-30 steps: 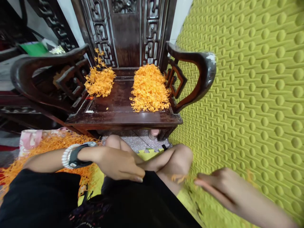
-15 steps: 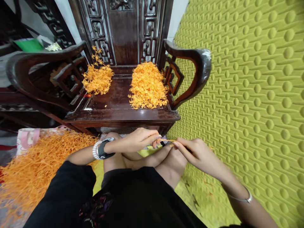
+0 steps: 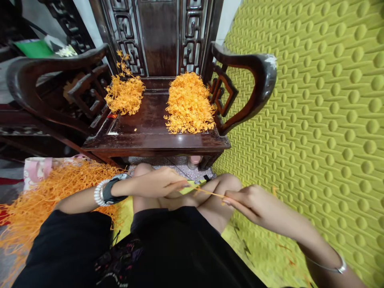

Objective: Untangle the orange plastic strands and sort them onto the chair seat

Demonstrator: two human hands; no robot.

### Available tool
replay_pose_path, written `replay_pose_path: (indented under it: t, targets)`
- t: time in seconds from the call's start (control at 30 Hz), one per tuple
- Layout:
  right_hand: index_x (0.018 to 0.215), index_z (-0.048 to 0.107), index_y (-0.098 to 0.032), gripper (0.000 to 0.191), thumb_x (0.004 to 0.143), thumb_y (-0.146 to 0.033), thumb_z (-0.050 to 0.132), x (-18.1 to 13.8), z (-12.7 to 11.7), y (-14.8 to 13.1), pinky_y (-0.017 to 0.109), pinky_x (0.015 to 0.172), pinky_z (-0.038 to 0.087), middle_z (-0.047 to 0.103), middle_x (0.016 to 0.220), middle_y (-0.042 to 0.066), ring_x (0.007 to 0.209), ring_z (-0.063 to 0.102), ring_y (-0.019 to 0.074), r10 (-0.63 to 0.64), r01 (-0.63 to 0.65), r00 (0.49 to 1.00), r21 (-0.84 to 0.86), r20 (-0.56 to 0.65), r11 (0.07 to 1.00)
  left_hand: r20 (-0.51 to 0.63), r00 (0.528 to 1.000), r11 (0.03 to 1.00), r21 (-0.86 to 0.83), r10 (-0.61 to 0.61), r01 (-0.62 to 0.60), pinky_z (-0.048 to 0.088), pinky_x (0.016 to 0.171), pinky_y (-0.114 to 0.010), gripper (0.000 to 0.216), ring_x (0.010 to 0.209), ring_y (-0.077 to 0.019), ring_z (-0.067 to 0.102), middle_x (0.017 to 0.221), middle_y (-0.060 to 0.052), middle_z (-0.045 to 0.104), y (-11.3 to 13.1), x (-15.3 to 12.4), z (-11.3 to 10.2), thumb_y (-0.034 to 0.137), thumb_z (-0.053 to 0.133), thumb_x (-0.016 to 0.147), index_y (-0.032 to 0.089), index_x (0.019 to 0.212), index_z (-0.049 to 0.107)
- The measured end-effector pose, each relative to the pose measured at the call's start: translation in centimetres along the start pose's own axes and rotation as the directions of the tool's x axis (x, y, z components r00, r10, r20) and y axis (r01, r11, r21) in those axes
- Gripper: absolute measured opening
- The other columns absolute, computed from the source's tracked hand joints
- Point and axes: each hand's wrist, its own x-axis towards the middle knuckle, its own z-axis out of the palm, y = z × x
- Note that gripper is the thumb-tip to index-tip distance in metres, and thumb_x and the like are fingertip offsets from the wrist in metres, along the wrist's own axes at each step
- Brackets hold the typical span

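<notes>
My right hand [image 3: 246,202] pinches one end of a thin orange strand [image 3: 210,193] between thumb and finger. The strand stretches left over my legs and ends in a small frayed tuft. Just left of that tuft, my left hand [image 3: 163,182] points its fingertips at it; thumb and fingers are closed together, and I cannot make out what is between them. A small gap seems to lie between the left fingertips and the tuft. To the left, below my forearm, lies a big heap of loose orange strands [image 3: 69,188].
Ahead stands a dark carved wooden chair [image 3: 150,141]. Its seat bears a larger pile of curly orange pieces [image 3: 190,104] and a smaller pile [image 3: 125,96]. A yellow-green bumpy mat [image 3: 315,140] spreads on the right. A pink and white bag [image 3: 37,172] is at left.
My hands have drawn apart: the left moved left, the right moved right and lower with the strand. The strand's left end now shows beyond the left fingertips. The view shifted slightly.
</notes>
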Motion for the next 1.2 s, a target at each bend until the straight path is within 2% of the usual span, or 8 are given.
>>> replay_pose_path:
  t: [0.23,0.37,0.5,0.6,0.73,0.9,1.07,1.2]
  targets:
    - [0.072,0.059,-0.019,0.039,0.100,-0.035,0.038,-2.1,-0.8,1.4,0.025,0.044,0.032,0.049,0.049,-0.003,0.039,0.046,0.0102,0.067,-0.067,0.986,0.004,-0.150,0.998,-0.502,0.837,0.961,0.038,-0.219,0.274,0.042,0.067,-0.026,0.048,0.057,-0.0115,0.051,0.058,0.001,0.054,-5.2,0.5,-4.5,0.042,0.029,0.100,0.017,0.064,0.049]
    - [0.073,0.059,-0.018,0.040,0.100,-0.040,0.038,1.0,0.5,0.7,0.025,0.050,0.035,0.051,0.054,-0.002,0.047,0.048,0.0111,0.160,-0.140,0.965,0.109,-0.209,0.984,-0.642,0.763,0.927,0.236,-0.075,0.290,0.040,0.100,-0.041,0.037,0.107,-0.0237,0.056,0.114,-0.014,0.065,-7.5,5.5,-4.8,0.041,0.038,0.097,0.013,0.106,0.060]
    - [0.077,0.059,-0.017,0.042,0.098,-0.046,0.037,4.1,1.7,1.5,0.025,0.052,0.035,0.047,0.056,-0.002,0.052,0.044,0.0117,0.347,-0.172,0.890,0.488,-0.295,0.856,-0.472,0.881,0.989,-0.137,-0.022,-0.048,0.036,0.109,-0.044,0.048,0.126,-0.0238,0.051,0.136,-0.016,0.055,-6.3,7.6,-1.8,0.046,0.035,0.098,0.016,0.134,0.046]
    - [0.084,0.056,-0.017,0.040,0.097,-0.047,0.032,6.4,2.4,2.0,0.025,0.047,0.029,0.031,0.052,-0.007,0.045,0.027,0.0104,0.361,-0.037,0.903,0.794,-0.233,0.607,-0.255,0.964,0.819,-0.535,0.076,-0.206,0.043,0.104,-0.044,0.048,0.124,-0.0238,0.054,0.137,-0.016,0.055,-4.6,7.0,1.6,0.046,0.030,0.100,0.020,0.139,0.039]
    - [0.093,0.052,-0.020,0.026,0.094,-0.034,0.031,9.9,3.4,1.6,0.027,0.055,0.041,0.035,0.062,-0.004,0.052,0.037,0.0128,0.362,0.080,0.910,0.942,-0.202,0.324,-0.232,0.971,0.680,-0.705,0.047,-0.202,0.044,0.103,-0.039,0.042,0.126,-0.0247,0.052,0.137,-0.014,0.054,-3.8,6.4,5.7,0.045,0.051,0.094,0.020,0.128,0.051]
    - [0.091,0.050,-0.023,0.023,0.092,-0.034,0.030,13.3,5.2,1.4,0.037,0.086,0.052,0.055,0.083,0.005,0.084,0.060,0.0182,0.392,0.071,0.907,0.974,-0.153,0.214,-0.210,0.950,0.624,-0.781,-0.231,-0.021,0.051,0.079,-0.031,0.033,0.086,-0.0179,0.063,0.095,-0.008,0.067,-5.2,6.6,8.8,0.042,0.063,0.085,0.012,0.098,0.063]
    - [0.112,0.054,-0.020,0.040,0.095,-0.043,0.026,14.7,8.2,2.8,0.038,0.099,0.049,0.065,0.117,0.012,0.113,0.061,0.0202,0.266,0.051,0.949,0.914,-0.170,0.402,-0.404,0.792,0.804,-0.567,-0.458,0.177,0.054,0.072,-0.032,0.030,0.088,-0.0198,0.063,0.105,-0.007,0.069,-6.4,2.3,7.9,0.043,0.049,0.090,0.020,0.101,0.064]
    - [0.106,0.062,-0.017,0.048,0.098,-0.050,0.027,15.3,12.4,4.0,0.031,0.093,0.050,0.069,0.110,0.011,0.106,0.065,0.0206,0.204,-0.062,0.972,0.704,-0.119,0.707,-0.624,0.491,0.792,-0.520,-0.608,0.321,0.052,0.079,-0.042,0.035,0.098,-0.0261,0.061,0.107,0.000,0.069,-8.0,-7.0,5.8,0.055,0.042,0.088,0.031,0.103,0.062]
